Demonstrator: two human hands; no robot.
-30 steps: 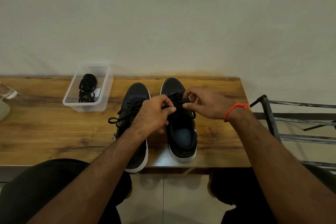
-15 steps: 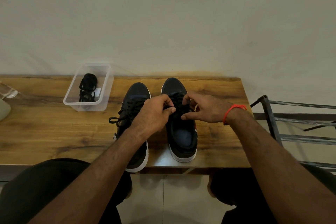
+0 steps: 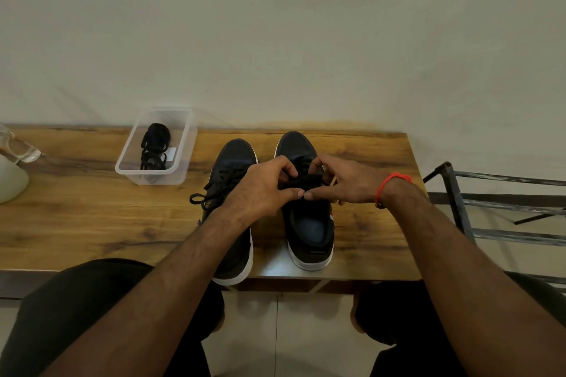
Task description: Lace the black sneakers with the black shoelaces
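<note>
Head: right sneaker (image 3: 309, 223) toe toward wall (image 3: 275, 24)

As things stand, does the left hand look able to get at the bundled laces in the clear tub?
Probably yes. The clear tub is open-topped, on the table left of the sneakers, with nothing between it and the left hand. But that hand is pinching the lace on the right sneaker and would have to let go first.

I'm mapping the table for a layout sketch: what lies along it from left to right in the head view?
Glass object → clear plastic box holding spare black laces → left sneaker → right sneaker → metal rack beside the table.
</note>
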